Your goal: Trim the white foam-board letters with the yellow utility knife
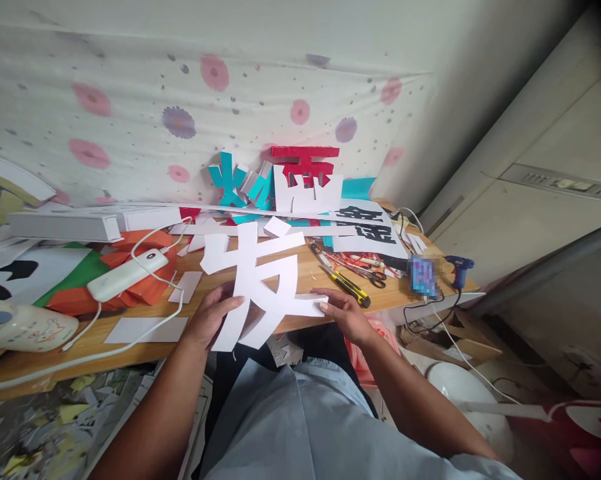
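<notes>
Between my two hands is a large white cut-out Chinese character (pixel 257 280), with thick side walls, held tilted over the front edge of the wooden table. My left hand (pixel 216 312) grips its lower left stroke, thumb on the front face. On the other side, my right hand (pixel 344 313) pinches the end of the lower right stroke. Behind it stand a red character (pixel 305 155) with a white cut sheet (pixel 307 193) in front, and a turquoise character (pixel 227 180). To the right lies a sheet printed with black characters (pixel 365 223).
A yellow-and-black utility knife (pixel 347 285) and scissors (pixel 373 275) lie to the right, near a blue glue gun (pixel 459 268). A white power strip (pixel 126 275) with trailing cord and a cream-coloured bottle (pixel 27 325) are at left. Paper scraps (pixel 55 427) cover the floor.
</notes>
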Tool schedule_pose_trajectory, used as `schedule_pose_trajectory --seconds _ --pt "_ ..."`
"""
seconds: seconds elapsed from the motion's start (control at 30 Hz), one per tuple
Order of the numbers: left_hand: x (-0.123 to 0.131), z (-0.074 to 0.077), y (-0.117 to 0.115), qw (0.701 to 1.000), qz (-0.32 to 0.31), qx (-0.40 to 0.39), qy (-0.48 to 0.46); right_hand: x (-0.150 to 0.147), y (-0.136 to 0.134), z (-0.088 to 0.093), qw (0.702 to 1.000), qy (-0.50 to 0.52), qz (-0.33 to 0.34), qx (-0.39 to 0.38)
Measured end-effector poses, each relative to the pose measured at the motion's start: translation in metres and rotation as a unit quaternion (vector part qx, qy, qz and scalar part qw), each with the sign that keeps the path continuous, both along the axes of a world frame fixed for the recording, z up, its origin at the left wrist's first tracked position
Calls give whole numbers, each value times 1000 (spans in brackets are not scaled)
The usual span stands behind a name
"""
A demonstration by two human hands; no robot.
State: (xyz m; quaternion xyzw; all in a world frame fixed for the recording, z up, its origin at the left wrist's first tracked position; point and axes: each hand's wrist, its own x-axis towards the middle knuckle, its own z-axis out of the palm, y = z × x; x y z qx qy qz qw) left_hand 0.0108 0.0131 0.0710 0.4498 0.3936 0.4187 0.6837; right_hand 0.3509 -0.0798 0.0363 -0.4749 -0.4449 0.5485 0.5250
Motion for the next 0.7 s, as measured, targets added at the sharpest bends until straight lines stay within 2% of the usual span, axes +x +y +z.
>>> schedule_pose_trajectory --seconds 0.17,0.27,0.43,0.5,0.57,0.7 --pt "-1 -12 2 999 0 -41 29 0 1 -6 1000 14 -13 -15" --pt "-1 -13 1 996 -4 -54 65 0 1 -9 999 11 -33 -17" --pt "-1 -9 -4 995 -60 -7 78 2 -1 -15 999 10 -31 -23" --pt "1 -8 -2 995 -57 8 83 5 1 -17 999 0 -27 -16" --pt "3 -6 4 995 -40 27 92 8 9 -19 1000 -3 -16 7" --pt "7 -1 28 992 -54 83 71 13 35 -17 998 -7 30 51"
